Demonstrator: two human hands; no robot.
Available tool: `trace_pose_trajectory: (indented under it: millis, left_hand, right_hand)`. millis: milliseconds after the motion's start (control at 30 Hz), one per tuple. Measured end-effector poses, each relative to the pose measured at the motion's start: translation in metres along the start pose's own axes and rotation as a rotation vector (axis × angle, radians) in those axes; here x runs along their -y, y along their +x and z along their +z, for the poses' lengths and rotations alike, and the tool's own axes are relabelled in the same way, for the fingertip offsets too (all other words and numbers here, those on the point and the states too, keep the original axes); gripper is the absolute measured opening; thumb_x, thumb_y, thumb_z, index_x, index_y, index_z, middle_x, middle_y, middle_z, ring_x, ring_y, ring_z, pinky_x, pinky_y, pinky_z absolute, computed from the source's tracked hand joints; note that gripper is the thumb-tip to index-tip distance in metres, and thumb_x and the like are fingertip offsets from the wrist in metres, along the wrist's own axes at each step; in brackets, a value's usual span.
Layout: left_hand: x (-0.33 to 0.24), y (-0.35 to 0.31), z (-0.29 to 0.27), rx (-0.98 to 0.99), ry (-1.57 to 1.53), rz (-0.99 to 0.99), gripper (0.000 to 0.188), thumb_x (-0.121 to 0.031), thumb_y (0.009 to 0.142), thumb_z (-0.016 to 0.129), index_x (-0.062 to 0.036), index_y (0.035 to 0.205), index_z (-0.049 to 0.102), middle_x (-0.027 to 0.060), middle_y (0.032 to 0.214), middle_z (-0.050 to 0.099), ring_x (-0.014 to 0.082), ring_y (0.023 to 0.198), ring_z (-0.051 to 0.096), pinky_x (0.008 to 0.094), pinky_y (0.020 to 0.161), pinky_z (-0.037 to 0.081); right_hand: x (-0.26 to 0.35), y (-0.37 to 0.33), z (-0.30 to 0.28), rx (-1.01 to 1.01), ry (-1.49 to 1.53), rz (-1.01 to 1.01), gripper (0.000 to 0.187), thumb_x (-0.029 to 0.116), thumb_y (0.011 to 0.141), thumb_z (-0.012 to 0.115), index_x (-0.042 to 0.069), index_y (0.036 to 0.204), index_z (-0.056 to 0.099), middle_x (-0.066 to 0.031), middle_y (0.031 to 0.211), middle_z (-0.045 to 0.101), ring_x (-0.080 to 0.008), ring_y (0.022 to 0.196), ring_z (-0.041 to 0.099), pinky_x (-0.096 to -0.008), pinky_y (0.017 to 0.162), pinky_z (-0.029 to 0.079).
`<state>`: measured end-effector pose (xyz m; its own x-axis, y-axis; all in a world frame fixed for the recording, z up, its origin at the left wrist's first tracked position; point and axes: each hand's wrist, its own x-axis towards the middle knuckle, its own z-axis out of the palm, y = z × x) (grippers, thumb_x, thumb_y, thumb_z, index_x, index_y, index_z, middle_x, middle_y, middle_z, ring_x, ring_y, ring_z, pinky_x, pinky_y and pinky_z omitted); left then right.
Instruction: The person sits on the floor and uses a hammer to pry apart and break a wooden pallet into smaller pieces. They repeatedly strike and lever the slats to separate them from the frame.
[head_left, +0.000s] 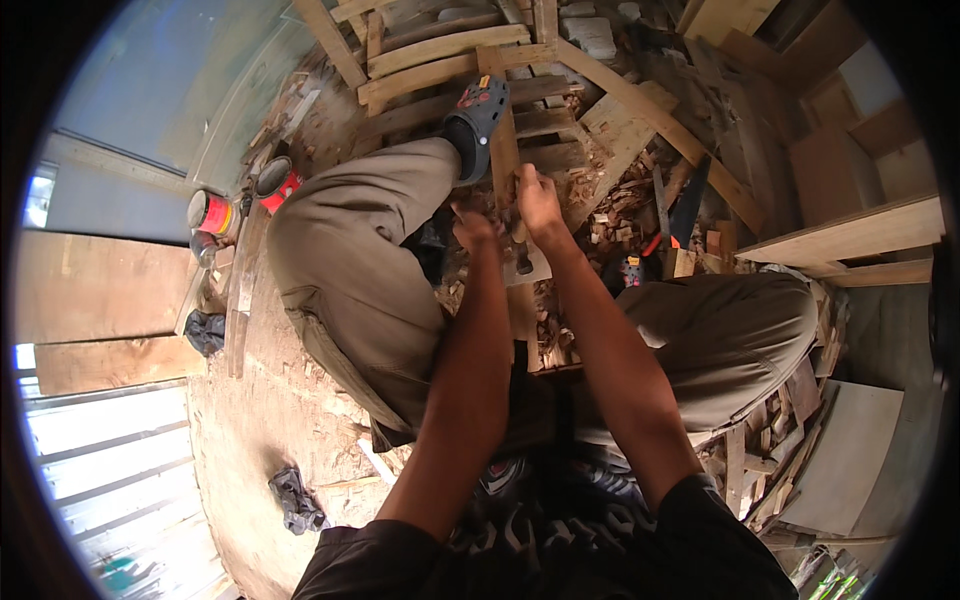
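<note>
Wood chips litter the floor. At the frame's centre, the right hand curls its fingers beside a plank; the left hand bends its own, but what either pinches I cannot tell. Just below lies a dark piece. Upward, a grey clog partly covers the plank. Red tins stand upper left.

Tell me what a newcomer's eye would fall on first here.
Probably the grey clog with its bright charms, at upper centre, overlapping a wooden plank in this view. Just below it, the left hand and right hand are close together, though what they grip is hard to make out. Off to the left, two red cans stand out beyond the bent knee.
</note>
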<state>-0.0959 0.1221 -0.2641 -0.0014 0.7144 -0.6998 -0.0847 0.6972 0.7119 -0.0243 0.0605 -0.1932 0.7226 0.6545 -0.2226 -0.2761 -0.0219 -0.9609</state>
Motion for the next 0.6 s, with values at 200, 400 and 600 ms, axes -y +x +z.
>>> trace_pose_trajectory:
  millis: [200,400,600]
  left_hand:
    - [0.026,-0.032,-0.008,0.363,-0.175,-0.402,0.068,-0.064,0.100,0.036,-0.0089,0.138,0.046,0.0164,0.121,0.055,0.0331,0.101,0.061,0.0469,0.084,0.055]
    - [0.006,-0.077,0.011,0.576,-0.499,-0.521,0.060,-0.051,0.100,0.050,-0.0101,0.144,0.043,0.0192,0.132,0.053,0.0365,0.110,0.061,0.0495,0.091,0.054]
    - [0.038,0.018,0.023,0.580,-0.688,-0.287,0.049,-0.039,0.101,0.052,-0.0072,0.139,0.047,0.0177,0.126,0.056,0.0336,0.109,0.061,0.0464,0.092,0.053]
  right_hand:
    - [-0.016,0.003,0.001,0.050,0.047,0.001,0.037,0.034,0.100,0.051,0.002,0.082,0.059,-0.0018,0.068,0.051,-0.0129,0.063,0.046,-0.0306,0.061,0.039]
    - [-0.043,0.024,-0.006,-0.060,-0.095,-0.074,0.034,0.030,0.101,0.054,0.001,0.083,0.058,-0.0009,0.068,0.050,-0.0113,0.065,0.047,-0.0288,0.062,0.038]
    - [-0.029,0.007,0.005,0.092,-0.028,-0.074,0.034,0.030,0.100,0.054,0.001,0.081,0.058,-0.0010,0.069,0.052,-0.0115,0.065,0.048,-0.0301,0.063,0.039]
